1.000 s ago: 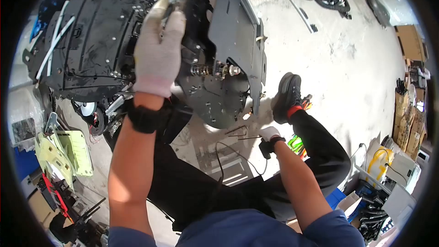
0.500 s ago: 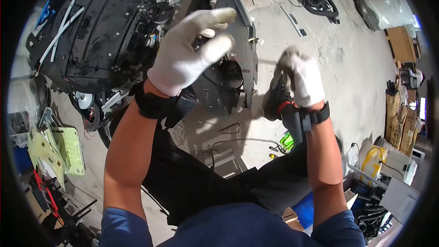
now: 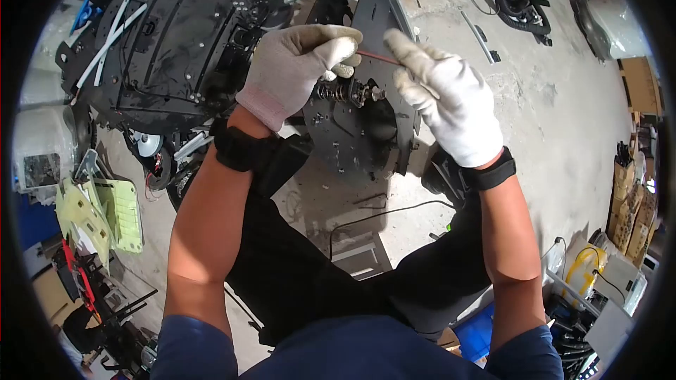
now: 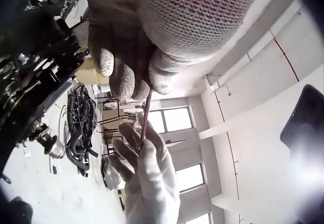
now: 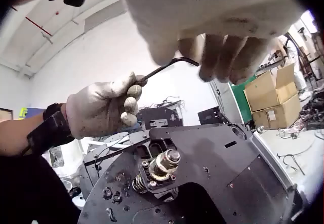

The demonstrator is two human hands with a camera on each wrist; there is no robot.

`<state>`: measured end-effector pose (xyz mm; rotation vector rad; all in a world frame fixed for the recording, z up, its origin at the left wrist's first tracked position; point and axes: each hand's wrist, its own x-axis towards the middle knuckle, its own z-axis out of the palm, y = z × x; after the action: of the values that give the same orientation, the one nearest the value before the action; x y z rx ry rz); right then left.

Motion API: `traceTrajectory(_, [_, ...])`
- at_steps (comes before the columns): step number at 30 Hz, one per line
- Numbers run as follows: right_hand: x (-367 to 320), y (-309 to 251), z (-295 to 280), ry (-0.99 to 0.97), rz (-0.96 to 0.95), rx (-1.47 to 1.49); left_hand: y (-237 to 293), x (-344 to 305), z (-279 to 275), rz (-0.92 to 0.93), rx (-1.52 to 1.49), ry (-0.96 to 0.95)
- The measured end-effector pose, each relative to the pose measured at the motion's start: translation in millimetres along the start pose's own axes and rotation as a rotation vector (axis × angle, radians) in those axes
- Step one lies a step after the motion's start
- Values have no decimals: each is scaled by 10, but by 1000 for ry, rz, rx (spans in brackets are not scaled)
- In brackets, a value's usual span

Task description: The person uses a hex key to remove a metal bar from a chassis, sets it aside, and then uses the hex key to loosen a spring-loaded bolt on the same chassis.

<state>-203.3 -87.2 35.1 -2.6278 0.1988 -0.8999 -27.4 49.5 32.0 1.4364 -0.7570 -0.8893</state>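
Observation:
A dark L-shaped hex key (image 5: 161, 69) spans the gap between my two gloved hands, above the black metal machine frame (image 3: 377, 21). In the head view my left hand (image 3: 285, 70) pinches its straight end between thumb and fingers. My right hand (image 3: 454, 105) has thumb and fingers around the other end, near the bend. The right wrist view shows that bend right at the right thumb, with the other fingers spread past it. Below the hands, a bolt and nut with a spring (image 5: 166, 164) stick out from the frame's dark plate.
A wide black panel (image 3: 172, 42) with white strips on it lies at left. Black hoses (image 3: 507, 0) and a metal strip (image 3: 479, 35) are on the floor ahead. Pale green plastic parts (image 3: 120, 218) stand at left, cardboard boxes (image 3: 627, 197) along the right. A cable crosses the floor between my legs.
My right hand has risen from the floor beside my leg, bringing the hex key up over the machine. My left hand has left the machine and now grips the key's other end.

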Motion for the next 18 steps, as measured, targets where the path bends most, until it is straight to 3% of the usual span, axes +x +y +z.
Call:
traceTrajectory(3, [34, -50, -102, -118, 25, -106, 15, -10, -12, -66, -40, -17])
traceTrajectory(5, [-2, 16, -33, -80, 2, -157, -19, 9, -1, -41, -62, -21])
traceTrajectory(7, [-62, 37, -8, -55, 322, 309, -40, 28, -7, 43, -137, 104])
traceTrajectory(8, [-57, -56, -26, 6, 497, 455, -71, 109, -93, 186, -137, 59])
traceTrajectory(9, [-39, -93, -45, 10, 494, 461, -74, 102, -147, 182, 49, 195])
traceTrajectory(11, [-7, -129, -59, -121, 789, 498, -113, 162, -183, 186, 143, 408])
traceTrajectory(12, [-2, -132, -52, -188, 833, 465, -152, 170, -185, 187, 146, 412])
traceTrajectory(14, [-15, -125, -21, -240, 783, 351, -149, 174, -132, 132, 347, 481])
traceTrajectory(15, [-15, -122, -1, -288, 736, 233, -132, 132, -112, 13, 231, 383])
traceTrajectory(18, [-18, -119, 78, -305, 754, 243, -296, 190, -132, 136, 364, 327])
